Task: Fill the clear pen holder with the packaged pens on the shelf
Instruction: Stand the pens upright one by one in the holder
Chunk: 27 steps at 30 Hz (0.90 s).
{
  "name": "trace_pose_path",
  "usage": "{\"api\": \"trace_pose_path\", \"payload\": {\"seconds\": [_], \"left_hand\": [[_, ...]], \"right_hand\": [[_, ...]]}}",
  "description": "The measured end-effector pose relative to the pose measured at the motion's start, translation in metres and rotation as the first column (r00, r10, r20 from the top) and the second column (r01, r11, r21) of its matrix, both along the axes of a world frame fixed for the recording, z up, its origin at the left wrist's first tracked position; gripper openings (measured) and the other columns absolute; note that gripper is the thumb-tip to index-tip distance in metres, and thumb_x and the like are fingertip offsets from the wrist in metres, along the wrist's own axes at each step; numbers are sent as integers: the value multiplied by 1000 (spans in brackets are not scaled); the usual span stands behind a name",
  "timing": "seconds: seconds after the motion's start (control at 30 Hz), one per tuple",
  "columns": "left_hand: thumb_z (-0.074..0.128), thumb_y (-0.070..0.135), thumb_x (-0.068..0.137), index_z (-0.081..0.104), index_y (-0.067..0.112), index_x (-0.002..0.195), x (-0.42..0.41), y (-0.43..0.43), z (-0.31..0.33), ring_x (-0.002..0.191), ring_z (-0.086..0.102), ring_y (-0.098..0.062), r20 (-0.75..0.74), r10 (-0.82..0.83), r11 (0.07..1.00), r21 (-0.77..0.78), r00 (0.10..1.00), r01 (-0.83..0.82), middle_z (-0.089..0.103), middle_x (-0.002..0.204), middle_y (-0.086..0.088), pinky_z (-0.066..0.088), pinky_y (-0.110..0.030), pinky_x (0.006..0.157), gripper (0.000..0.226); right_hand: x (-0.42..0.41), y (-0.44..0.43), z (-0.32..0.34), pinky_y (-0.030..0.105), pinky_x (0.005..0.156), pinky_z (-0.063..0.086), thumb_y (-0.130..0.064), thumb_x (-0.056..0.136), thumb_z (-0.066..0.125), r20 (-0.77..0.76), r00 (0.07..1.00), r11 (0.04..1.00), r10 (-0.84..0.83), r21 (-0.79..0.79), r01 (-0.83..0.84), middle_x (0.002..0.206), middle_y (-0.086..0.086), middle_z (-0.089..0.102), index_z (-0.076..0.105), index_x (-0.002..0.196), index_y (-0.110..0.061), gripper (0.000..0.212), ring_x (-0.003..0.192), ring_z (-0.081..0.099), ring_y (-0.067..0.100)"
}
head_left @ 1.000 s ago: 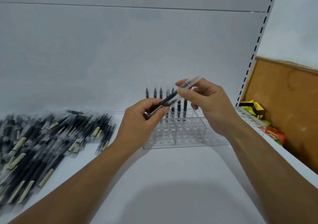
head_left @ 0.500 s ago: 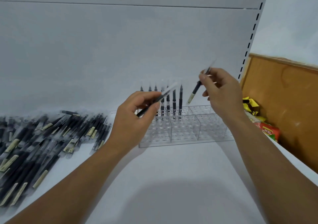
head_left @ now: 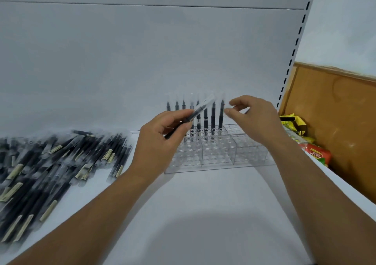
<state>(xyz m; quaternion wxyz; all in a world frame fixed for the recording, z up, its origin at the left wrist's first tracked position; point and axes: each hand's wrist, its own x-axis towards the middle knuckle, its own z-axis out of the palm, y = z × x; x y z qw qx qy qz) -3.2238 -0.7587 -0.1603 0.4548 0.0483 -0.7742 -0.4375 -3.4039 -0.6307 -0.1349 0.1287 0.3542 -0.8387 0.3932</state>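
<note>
Across the shelf [head_left: 203, 214], packaged pens [head_left: 50, 163] lie heaped at left, the clear pen holder [head_left: 244, 154] sits centre with its back row part filled, the right hand [head_left: 256, 118] hovers loosely spread beside the end pen [head_left: 221, 116], and the left hand [head_left: 160, 144] pinches a tilted pen [head_left: 200, 108], best squared upright over the next free hole, I'd say.

You face shop fixture: white shelf [head_left: 203, 214], slotted upright [head_left: 293, 61] far right, bulk pile of packaged pens [head_left: 50, 163] left, snack packets [head_left: 317, 154] right beyond shelf edge.

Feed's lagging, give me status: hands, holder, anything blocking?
Left hand grips one pen over the holder. Right hand open beside the rightmost standing pen. Pens stand along the back only. Nothing blocking the free holes.
</note>
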Motion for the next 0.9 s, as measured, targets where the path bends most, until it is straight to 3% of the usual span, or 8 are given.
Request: {"api": "trace_pose_path", "payload": {"seconds": [0.07,0.13,0.2,0.3,0.47,0.6,0.67,0.9], "left_hand": [[67,8,87,68,32,106,0,0,1,82,65,-2,2,6,1000,1,1000,-6,71,96,10,49,-12,74,31],[69,9,87,69,30,106,-1,0,0,82,66,-2,13,13,1000,13,1000,-13,72,92,12,50,-13,74,29],[70,10,86,69,28,105,-2,-1,-1,82,68,-4,25,11,1000,21,1000,-11,72,89,13,51,-15,75,26],[70,8,86,69,28,101,-3,-2,-1,82,68,-4,19,4,1000,-12,1000,-3,72,91,16,51,-14,74,25],[69,17,89,66,24,112,-4,1,-3,93,67,-3,32,-2,999,-52,999,4,72,98,13,52,-17,83,24],[45,69,85,46,43,135,-2,-3,-10,122,47,5,362,181,929,-367,914,-38,53,132,24,39,-24,101,56],[38,77,83,38,43,142,0,-3,-12,133,35,2,497,242,874,-485,833,36,41,145,23,31,-27,110,68],[37,75,81,38,43,144,-3,-7,-18,141,24,1,514,336,793,-607,790,58,31,152,24,12,-19,112,70]], "right_hand": [[6,8,7,21,69,44,-36,89,66,2,998,984,59,-170,-58,80,-18,63,70,95,-31,9,66,52,-1],[19,10,14,15,59,42,-30,88,70,112,946,923,306,-279,-265,75,-11,64,73,90,-27,4,60,49,1],[32,7,16,13,52,38,-27,85,73,225,820,842,526,-277,-464,71,-5,61,74,93,-24,9,55,46,3],[45,-1,13,9,51,35,-19,85,73,274,727,776,629,-279,-566,68,-4,58,73,97,-14,13,50,45,0],[48,-4,13,20,54,39,-20,87,70,272,748,778,606,-397,-486,64,-5,61,73,90,-13,8,55,49,9],[35,7,27,19,54,49,-17,97,57,294,739,653,607,-715,-252,92,4,75,61,93,-13,7,66,64,10],[24,13,31,18,53,49,-19,99,55,303,806,614,508,-783,-93,90,4,76,59,94,-16,7,66,65,9],[2,8,11,20,61,55,-24,99,55,170,975,836,146,-548,-30,89,-6,72,59,102,-16,8,70,67,2]]}}
